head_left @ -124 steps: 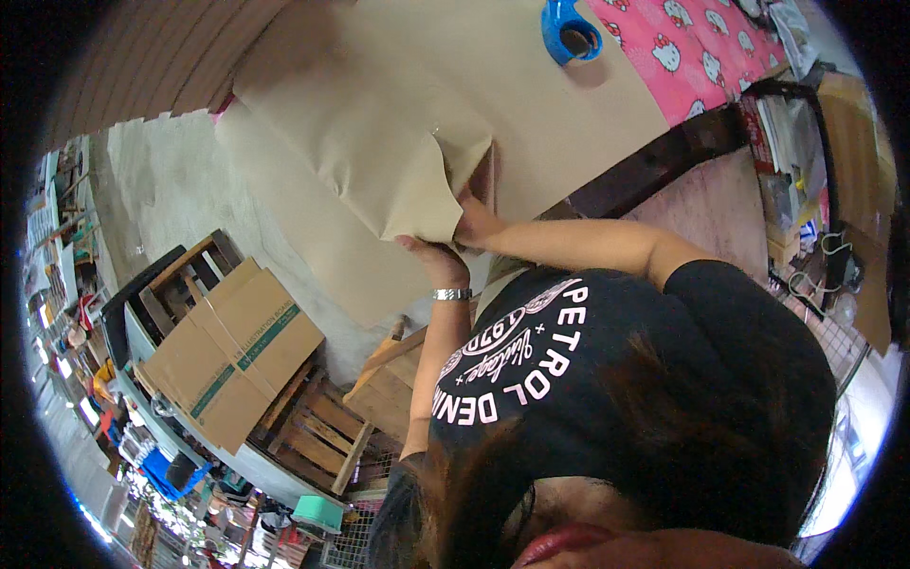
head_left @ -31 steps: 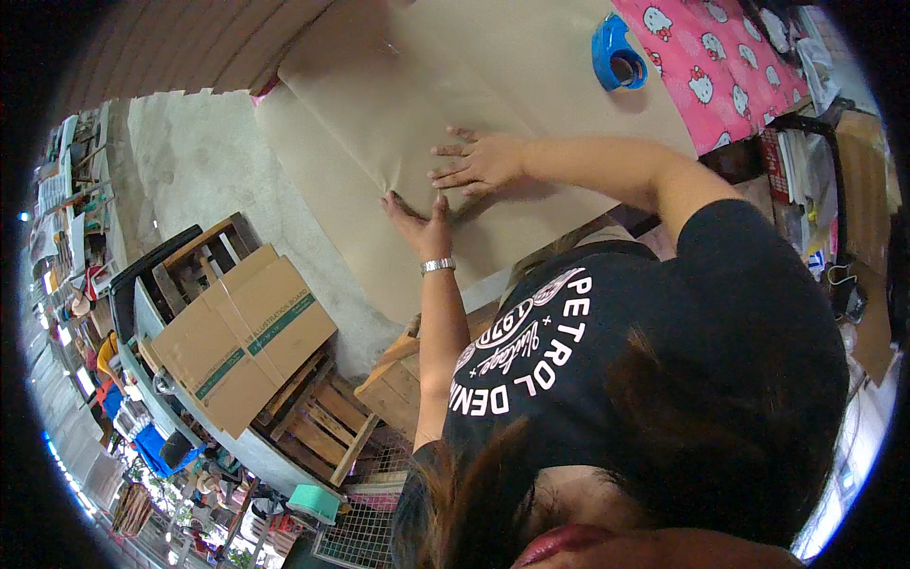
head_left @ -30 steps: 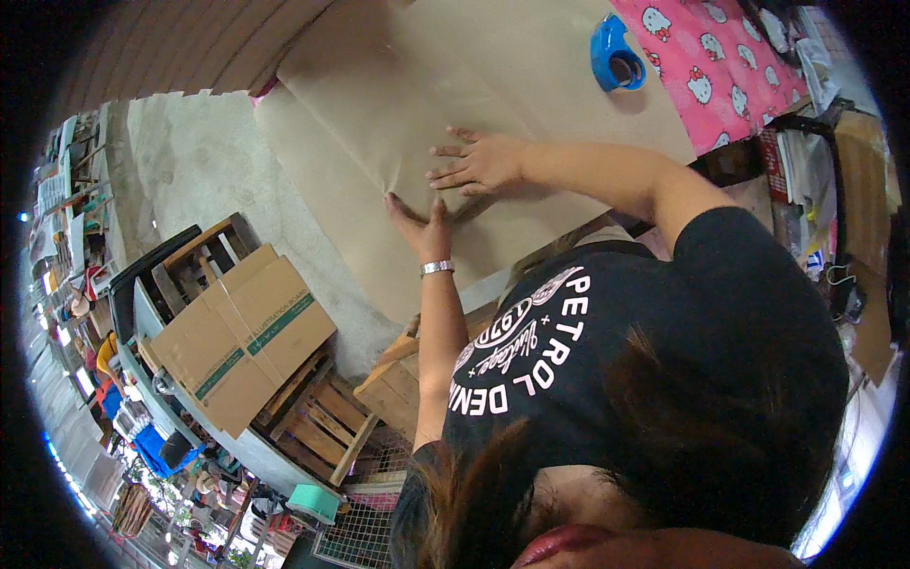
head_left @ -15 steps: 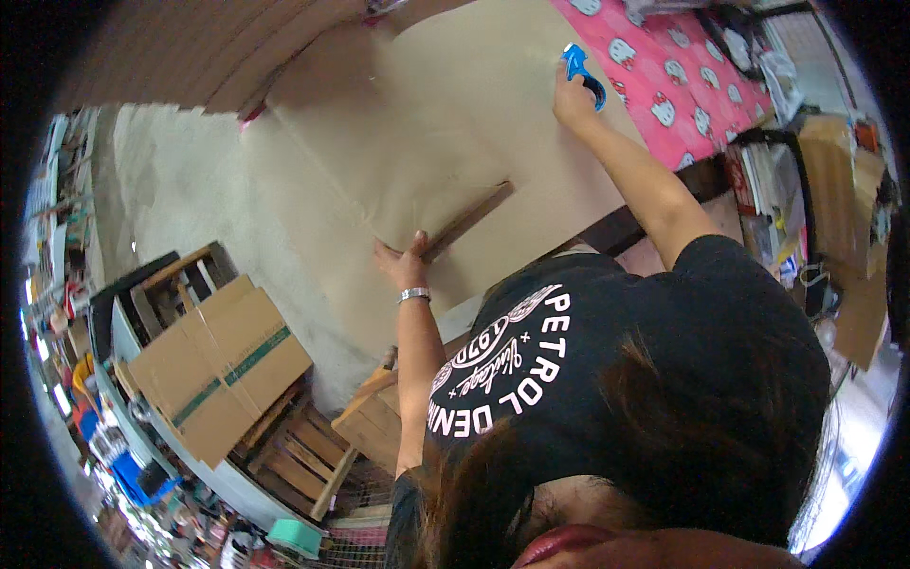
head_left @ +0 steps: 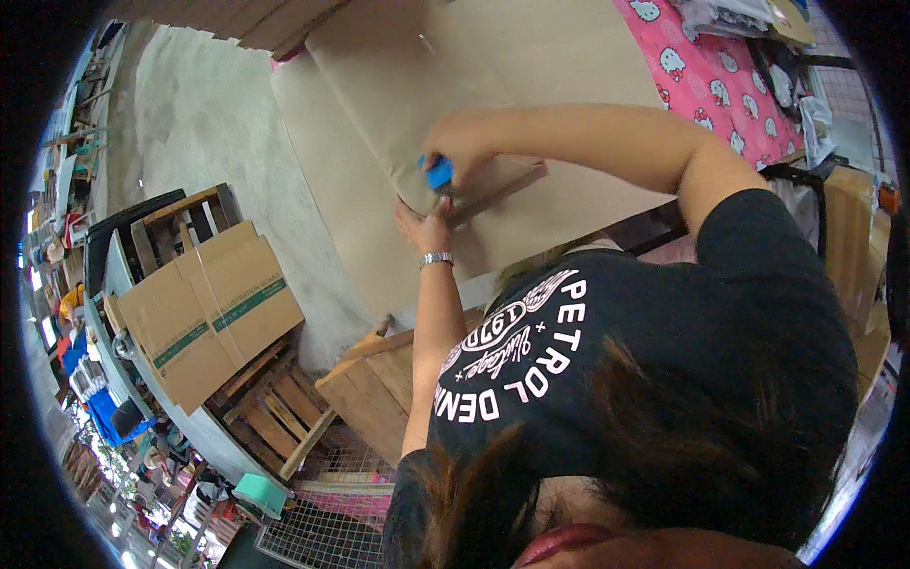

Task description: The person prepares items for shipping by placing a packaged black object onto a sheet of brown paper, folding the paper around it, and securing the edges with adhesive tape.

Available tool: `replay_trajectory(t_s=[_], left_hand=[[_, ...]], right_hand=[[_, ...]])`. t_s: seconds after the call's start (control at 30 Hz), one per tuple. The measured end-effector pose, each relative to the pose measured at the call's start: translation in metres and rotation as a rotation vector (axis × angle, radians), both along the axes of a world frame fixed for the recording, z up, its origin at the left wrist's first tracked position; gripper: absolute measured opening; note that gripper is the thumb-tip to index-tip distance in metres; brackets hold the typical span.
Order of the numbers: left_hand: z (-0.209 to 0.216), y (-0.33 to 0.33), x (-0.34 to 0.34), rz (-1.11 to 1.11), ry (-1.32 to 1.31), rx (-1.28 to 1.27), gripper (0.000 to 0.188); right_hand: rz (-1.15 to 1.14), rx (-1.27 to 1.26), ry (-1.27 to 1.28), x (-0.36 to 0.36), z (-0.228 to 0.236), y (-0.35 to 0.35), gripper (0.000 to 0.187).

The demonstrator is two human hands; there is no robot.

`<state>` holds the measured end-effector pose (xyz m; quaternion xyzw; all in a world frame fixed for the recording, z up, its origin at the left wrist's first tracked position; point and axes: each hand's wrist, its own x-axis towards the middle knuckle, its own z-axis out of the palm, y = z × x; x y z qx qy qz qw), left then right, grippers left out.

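Brown kraft paper is spread wide over the desk, hanging past its near edge, with a pink patterned cloth seen toward the far right corner. A folded flap of the paper is being fastened down near the desk's near edge, where a strip of brown tape is already laid across the fold. The right hand is closed on a blue tape dispenser, pressed to the end of the strip. The left hand is laid flat with fingers apart, holding nothing, pinning the paper just beside the dispenser. Taping appears to be the step in hand; next, the tape would likely need cutting and smoothing while the fold is kept pinned.
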<state>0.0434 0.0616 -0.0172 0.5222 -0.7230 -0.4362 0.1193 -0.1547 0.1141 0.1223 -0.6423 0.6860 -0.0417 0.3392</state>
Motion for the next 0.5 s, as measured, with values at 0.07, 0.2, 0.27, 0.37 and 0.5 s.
replay_trajectory(t_s=[0.07,0.2,0.27,0.37,0.5], left_hand=[[0.002,0.0,0.003,0.008,-0.002,-0.009,0.101],[0.01,-0.002,0.014,0.039,-0.066,-0.086,0.094],[0.02,0.004,-0.001,-0.088,-0.188,-0.293,0.084],[0.023,0.022,-0.036,-0.595,-0.297,-0.411,0.071],[0.021,0.068,-0.106,-1.113,-0.283,-0.522,0.072]], right_hand=[[-0.041,0.005,0.035,-0.015,0.006,0.024,0.062],[-0.052,0.286,0.191,-0.054,0.035,0.065,0.051],[-0.069,0.329,0.328,-0.053,0.038,0.075,0.043],[-0.132,0.501,0.461,-0.026,0.029,0.033,0.032],[-0.167,0.278,0.427,-0.037,0.033,0.031,0.024]])
